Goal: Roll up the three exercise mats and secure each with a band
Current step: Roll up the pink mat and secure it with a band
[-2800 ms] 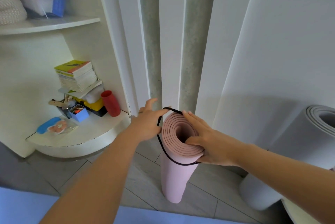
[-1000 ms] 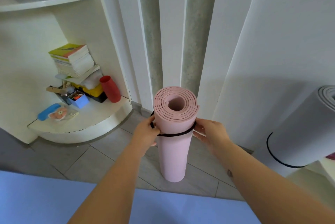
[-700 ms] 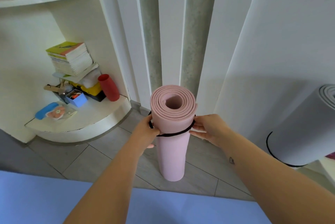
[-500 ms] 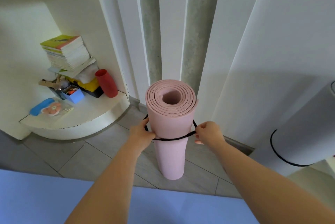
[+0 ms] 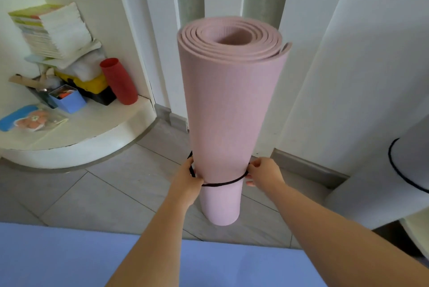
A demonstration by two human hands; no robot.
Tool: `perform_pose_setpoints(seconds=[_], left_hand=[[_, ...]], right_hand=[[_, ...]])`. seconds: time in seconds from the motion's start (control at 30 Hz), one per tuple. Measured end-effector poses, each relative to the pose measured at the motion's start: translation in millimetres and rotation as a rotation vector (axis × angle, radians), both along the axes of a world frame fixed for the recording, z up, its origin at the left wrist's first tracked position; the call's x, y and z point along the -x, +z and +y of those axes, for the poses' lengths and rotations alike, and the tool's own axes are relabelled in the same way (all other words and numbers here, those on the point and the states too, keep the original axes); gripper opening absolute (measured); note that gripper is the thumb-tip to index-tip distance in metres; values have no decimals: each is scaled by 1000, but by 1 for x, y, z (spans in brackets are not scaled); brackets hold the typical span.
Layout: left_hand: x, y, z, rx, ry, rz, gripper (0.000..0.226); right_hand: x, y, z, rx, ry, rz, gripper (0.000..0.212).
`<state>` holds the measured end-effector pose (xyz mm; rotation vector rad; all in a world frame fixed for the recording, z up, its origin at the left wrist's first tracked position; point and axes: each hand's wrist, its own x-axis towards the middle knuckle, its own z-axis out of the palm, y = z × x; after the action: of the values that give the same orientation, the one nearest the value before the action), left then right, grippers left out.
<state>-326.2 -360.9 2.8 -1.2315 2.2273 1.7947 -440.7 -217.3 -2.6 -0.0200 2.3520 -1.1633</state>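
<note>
- A flat blue foam mat [image 5: 69, 256] is lying nearest, below both forearms
- The left hand [image 5: 186, 182] and right hand [image 5: 264, 175] are pinching a thin black elastic band [image 5: 222, 184], fingers closed on it at either side
- Between the fingers, the rolled pink foam mat [image 5: 229, 105] is standing upright on the grey tiled floor [image 5: 104, 189], the band circling its lower part
- Right of the right fingers, a rolled grey mat [image 5: 413, 170] is wearing its own black band

Plain pink mat [image 5: 229, 105], black band [image 5: 222, 184] at the grip; below it a blue mat [image 5: 69, 261]; right, seemingly grey mat [image 5: 394, 182], black-banded.
</note>
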Motion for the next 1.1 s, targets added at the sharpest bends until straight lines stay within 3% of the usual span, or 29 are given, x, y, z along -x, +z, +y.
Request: perform_pose_setpoints(seconds=[0.07, 0.27, 0.43, 0.6, 0.7, 0.83, 0.93, 1.03, 1.1], left_hand=[[2, -8, -2, 2, 8, 34, 47], [-5, -3, -6, -387, 260, 107, 62], [-14, -1, -3, -592, 395, 195, 37], [-9, 63, 1, -468, 503, 411, 31], [-2, 125, -5, -410, 401, 512, 51], [13, 186, -5, -291, 240, 434, 63], [22, 214, 1, -317, 139, 364, 42], [27, 231, 18, -322, 62, 286, 53], [32, 238, 34, -295, 77, 244, 64]], right_hand=[[2, -6, 0, 69, -28, -22, 23], [-2, -13, 3, 296, -167, -210, 13], [-9, -8, 3, 356, -228, -251, 14], [-11, 23, 10, 378, -205, -273, 8], [-14, 57, 13, 400, -151, -243, 17], [-6, 129, 14, 530, -105, -18, 41], [0, 195, 15, 668, 14, -54, 49], [-3, 240, 21, 589, 180, -152, 67], [-7, 261, 31, 502, 210, -128, 55]])
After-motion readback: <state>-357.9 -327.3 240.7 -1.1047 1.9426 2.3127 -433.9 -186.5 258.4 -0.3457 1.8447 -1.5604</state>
